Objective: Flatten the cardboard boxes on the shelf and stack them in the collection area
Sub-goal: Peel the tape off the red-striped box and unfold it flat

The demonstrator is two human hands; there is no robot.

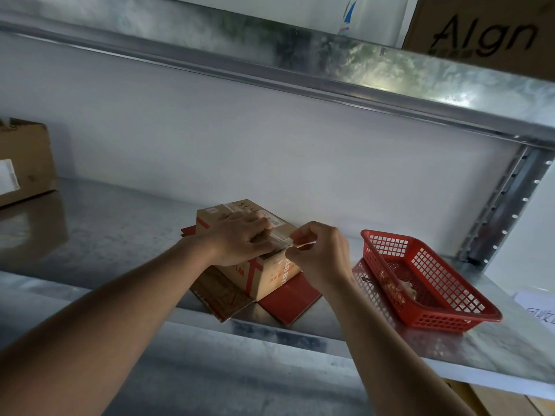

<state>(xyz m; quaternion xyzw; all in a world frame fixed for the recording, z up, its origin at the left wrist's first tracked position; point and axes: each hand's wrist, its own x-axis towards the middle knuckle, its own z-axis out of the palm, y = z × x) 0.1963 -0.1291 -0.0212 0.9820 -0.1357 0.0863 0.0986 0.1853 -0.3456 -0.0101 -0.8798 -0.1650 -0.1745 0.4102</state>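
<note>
Mid-frame on the galvanised metal shelf [105,235]: small brown cardboard box [264,273], left hand [240,238] pressing its top, right hand [319,250] pinching clear tape strip [295,245]. Risk: tape snapping short, or box sliding if pressure eases.

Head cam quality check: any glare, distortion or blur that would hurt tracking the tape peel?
Head view: strong glare on the upper shelf beam; wide-angle bending of the shelf edges; dim, shadowed foreground on the forearms; clear tape is low-contrast between left hand and right hand; box print is legible but soft.
</note>
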